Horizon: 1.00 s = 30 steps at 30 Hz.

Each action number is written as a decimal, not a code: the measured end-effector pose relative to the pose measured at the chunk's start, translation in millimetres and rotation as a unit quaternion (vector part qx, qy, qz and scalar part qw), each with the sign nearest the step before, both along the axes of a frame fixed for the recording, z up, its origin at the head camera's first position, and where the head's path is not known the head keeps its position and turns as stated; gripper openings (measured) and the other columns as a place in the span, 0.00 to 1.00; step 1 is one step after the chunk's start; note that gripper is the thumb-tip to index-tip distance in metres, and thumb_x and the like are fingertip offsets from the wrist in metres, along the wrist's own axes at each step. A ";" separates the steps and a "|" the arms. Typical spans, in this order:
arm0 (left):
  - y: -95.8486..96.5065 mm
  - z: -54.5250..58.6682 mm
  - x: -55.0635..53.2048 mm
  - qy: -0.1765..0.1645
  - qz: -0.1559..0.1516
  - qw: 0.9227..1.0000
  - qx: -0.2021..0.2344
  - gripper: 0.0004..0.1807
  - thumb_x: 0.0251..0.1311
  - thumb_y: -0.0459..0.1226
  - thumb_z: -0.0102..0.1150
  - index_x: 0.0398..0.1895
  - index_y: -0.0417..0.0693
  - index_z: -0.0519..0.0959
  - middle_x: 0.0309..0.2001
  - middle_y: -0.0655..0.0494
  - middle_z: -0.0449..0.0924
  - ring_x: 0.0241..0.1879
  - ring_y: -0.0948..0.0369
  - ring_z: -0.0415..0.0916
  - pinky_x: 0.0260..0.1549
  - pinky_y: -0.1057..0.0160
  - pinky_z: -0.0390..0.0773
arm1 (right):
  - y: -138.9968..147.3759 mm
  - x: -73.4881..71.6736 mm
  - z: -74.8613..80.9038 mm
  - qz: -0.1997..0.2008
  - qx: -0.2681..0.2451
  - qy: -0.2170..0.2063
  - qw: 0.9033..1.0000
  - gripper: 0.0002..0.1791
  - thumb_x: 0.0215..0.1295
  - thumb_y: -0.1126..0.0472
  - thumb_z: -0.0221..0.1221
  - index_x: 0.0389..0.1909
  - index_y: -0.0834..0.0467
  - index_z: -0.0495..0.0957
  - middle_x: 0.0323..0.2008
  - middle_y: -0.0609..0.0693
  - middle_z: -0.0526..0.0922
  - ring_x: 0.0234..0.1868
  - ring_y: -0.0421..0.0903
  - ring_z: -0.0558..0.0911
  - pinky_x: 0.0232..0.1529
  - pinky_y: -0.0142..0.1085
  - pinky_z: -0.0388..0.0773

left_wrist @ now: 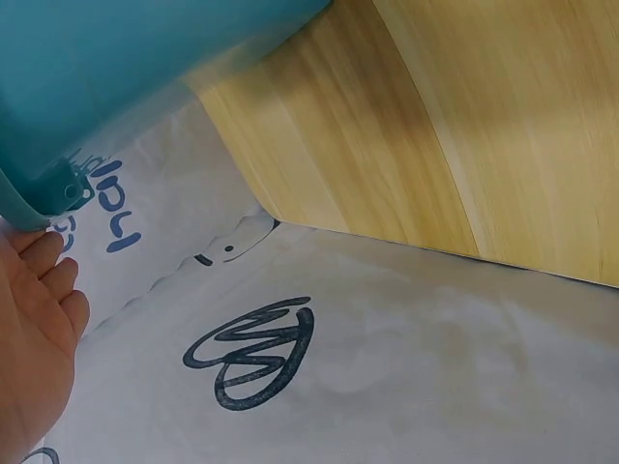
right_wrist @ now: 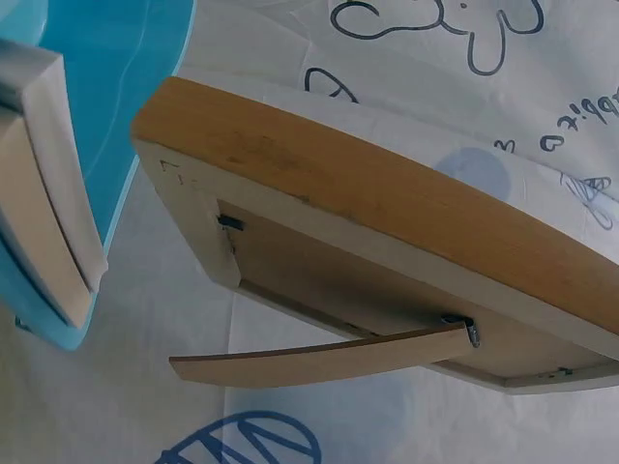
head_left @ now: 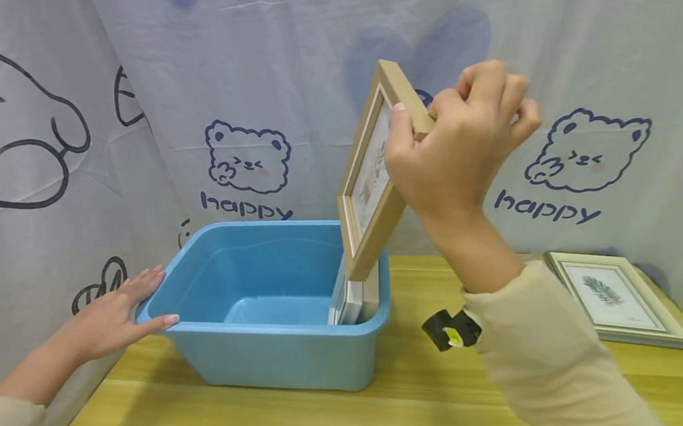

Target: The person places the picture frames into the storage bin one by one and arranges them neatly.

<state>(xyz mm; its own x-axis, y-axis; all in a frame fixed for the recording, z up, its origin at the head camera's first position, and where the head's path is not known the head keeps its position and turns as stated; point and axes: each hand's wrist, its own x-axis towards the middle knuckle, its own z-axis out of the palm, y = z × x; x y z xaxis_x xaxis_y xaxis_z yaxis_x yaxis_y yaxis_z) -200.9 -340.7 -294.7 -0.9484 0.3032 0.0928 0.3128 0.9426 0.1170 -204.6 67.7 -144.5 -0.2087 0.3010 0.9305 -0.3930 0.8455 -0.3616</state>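
My right hand (head_left: 462, 136) holds a wooden picture frame (head_left: 392, 85) by its upper edge, thumb on the front. It is tilted over the right side of a blue tub (head_left: 280, 355), its lower corner overlapping the frames inside in the head view. The right wrist view shows the back of the held picture frame (right_wrist: 387, 203), with its stand leg (right_wrist: 319, 362) swung out. Standing on edge against the tub's right wall are several picture frames (head_left: 351, 299). My left hand (head_left: 109, 318) rests at the tub's left front corner, thumb on the rim and fingers along the left side.
Another picture frame (head_left: 613, 295) with a green leaf print lies face up at the right on the wooden table (head_left: 261, 420). A printed white cloth (head_left: 308, 95) hangs behind the table and along its left side.
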 end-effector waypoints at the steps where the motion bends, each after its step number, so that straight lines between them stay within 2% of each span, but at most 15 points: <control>1: -0.1 0.2 0.2 0.000 0.000 1.000 -0.003 0.47 0.55 0.56 0.55 0.68 0.33 0.55 0.68 0.31 0.54 0.64 0.32 0.54 0.53 0.28 0.58 | -2.2 -0.1 0.0 0.004 0.000 -0.002 1.000 0.22 0.53 0.52 0.54 0.13 0.67 0.74 0.34 0.61 0.70 0.43 0.58 0.64 0.54 0.49 0.51; 6: -0.9 2.0 -0.1 0.003 -0.002 1.000 -0.006 0.47 0.55 0.56 0.55 0.68 0.33 0.55 0.67 0.30 0.55 0.64 0.32 0.55 0.53 0.28 0.59 | -14.6 -2.0 -2.5 0.024 0.005 -0.002 1.000 0.21 0.53 0.53 0.54 0.14 0.67 0.75 0.34 0.61 0.71 0.43 0.58 0.65 0.55 0.50 0.53; 15: -1.7 4.5 -1.0 0.002 -0.001 1.000 -0.006 0.46 0.55 0.56 0.54 0.68 0.33 0.56 0.67 0.30 0.54 0.63 0.31 0.55 0.54 0.28 0.57 | -37.1 -5.5 -12.9 0.048 0.015 -0.034 0.998 0.20 0.54 0.53 0.54 0.14 0.65 0.74 0.35 0.59 0.72 0.43 0.57 0.67 0.49 0.52 0.55; 20: -1.7 4.0 -0.5 0.001 0.001 1.000 0.000 0.46 0.55 0.56 0.55 0.68 0.33 0.56 0.67 0.30 0.54 0.63 0.31 0.55 0.54 0.28 0.57 | -47.3 -8.7 -26.8 0.047 0.014 -0.047 0.998 0.19 0.53 0.53 0.55 0.13 0.64 0.75 0.35 0.58 0.73 0.43 0.56 0.68 0.50 0.52 0.58; 26: -2.0 2.5 -0.1 -0.003 0.002 1.000 0.005 0.47 0.55 0.56 0.55 0.68 0.33 0.55 0.67 0.31 0.54 0.64 0.32 0.55 0.55 0.29 0.57 | -55.8 -14.7 -47.0 0.031 0.036 -0.046 0.998 0.19 0.53 0.53 0.55 0.14 0.64 0.75 0.32 0.57 0.74 0.41 0.54 0.69 0.49 0.52 0.58; 30: -2.3 2.2 0.7 -0.004 0.001 1.000 0.009 0.47 0.56 0.56 0.55 0.69 0.33 0.54 0.68 0.31 0.54 0.64 0.32 0.54 0.55 0.29 0.57 | -58.5 -19.0 -59.6 0.039 0.034 -0.053 0.997 0.18 0.52 0.54 0.56 0.12 0.63 0.74 0.31 0.56 0.73 0.40 0.54 0.68 0.48 0.52 0.57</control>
